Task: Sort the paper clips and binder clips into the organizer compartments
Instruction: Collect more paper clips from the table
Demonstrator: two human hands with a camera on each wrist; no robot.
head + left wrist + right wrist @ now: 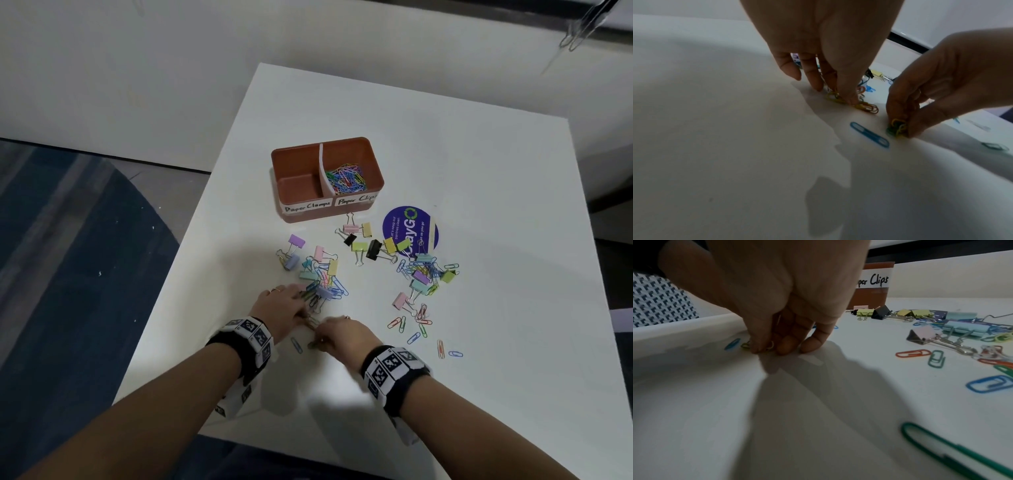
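Sitting under everything is the big white square table (462, 192), and near its middle is the brown plastic organizer box (327, 178) with two parts. The right part, marked "Paper Clips", holds a heap of colourful wire paper clips (346, 178); the left part, marked "Paper Clamps", looks bare. Beside the box lies a round purple sticker (411, 231). In front of the box, pastel and black binder clips (371, 245) are scattered in mixed heaps with more paper clips, so most of the sorting is not done. Closest to the person, the left hand (282, 310) pinches a small bunch of yellow and orange paper clips (855, 102) against the table. The right hand (346, 334) pinches its own little bunch of yellow and green paper clips (897, 128). One blue paper clip (869, 137) lies flat between the two hands. The thin clips could hook together, so a lift might drag extra ones along and drop them. The bunches are small and slippery, so some could slide out of the fingers (787, 344) on the way to the box.
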